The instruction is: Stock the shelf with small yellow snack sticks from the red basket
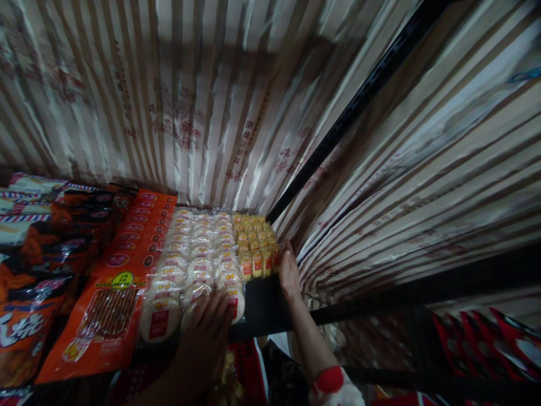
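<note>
My left hand (206,320) lies with fingers stretched over the front of several rows of round white wafers (159,318) in clear wrappers with red labels. To the right of them stand rows of small yellow wrapped packets (256,248), packed tightly together. My right hand (289,275) is held on edge at the right end of these packets, beside a reddish packet at their side. Its fingers point away from me and look straight; some are hidden behind the hand. Both groups rest on a dark shelf (264,304).
Left of the wafers lie orange snack bags (114,313) in an overlapping row, then more dark and orange bags (31,332). Pleated printed sheeting (203,101) hangs behind, crossed by a black post (338,129). Red packs (482,344) stand on a lower shelf at right.
</note>
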Tool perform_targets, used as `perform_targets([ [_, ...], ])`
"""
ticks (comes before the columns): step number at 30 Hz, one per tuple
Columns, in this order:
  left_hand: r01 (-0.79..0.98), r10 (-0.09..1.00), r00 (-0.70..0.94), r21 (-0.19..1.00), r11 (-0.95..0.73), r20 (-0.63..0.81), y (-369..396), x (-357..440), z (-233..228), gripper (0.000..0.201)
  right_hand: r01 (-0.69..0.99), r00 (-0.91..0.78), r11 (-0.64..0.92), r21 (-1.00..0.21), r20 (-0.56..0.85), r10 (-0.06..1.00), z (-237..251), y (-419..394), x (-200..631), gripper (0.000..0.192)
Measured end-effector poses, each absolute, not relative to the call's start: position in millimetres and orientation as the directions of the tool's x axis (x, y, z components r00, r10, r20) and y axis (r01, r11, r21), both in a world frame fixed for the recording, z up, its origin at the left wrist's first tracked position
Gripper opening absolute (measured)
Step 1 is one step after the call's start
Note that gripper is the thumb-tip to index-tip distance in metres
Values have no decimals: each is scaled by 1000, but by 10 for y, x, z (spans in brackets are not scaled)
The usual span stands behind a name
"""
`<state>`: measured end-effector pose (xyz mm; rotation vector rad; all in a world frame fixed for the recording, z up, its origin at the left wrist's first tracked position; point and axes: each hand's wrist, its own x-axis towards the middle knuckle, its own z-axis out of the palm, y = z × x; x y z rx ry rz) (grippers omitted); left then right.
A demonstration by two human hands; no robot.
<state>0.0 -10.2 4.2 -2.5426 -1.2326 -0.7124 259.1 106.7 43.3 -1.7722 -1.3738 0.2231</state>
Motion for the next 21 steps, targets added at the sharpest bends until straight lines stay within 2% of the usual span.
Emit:
perform_targets([
  [2,777,657,527,8,-629,539,-110,3,68,52,697,375,-11,-717,352,858,421,1057,2532,78],
  [7,765,627,511,22,-644,589,-128,4,130,54,699,428,-129,-703,267,863,300,980,2415,76],
  [10,741,602,529,21,-671,598,-135,-40,148,48,736,420,-136,-663,291,859,195,870,2410,76],
  [14,754,618,477,71,-653,626,-102,-106,251,36,812,325,-68,-579,352,878,94,779,2435,76],
  [19,732,639,513,95,-674,573,81,6,609,41,863,290,-82,-499,356,888,32,822,2375,81],
  [21,747,692,511,134,-651,510,217,124,749,43,888,279,-96,-450,361,890,31,855,2338,89],
])
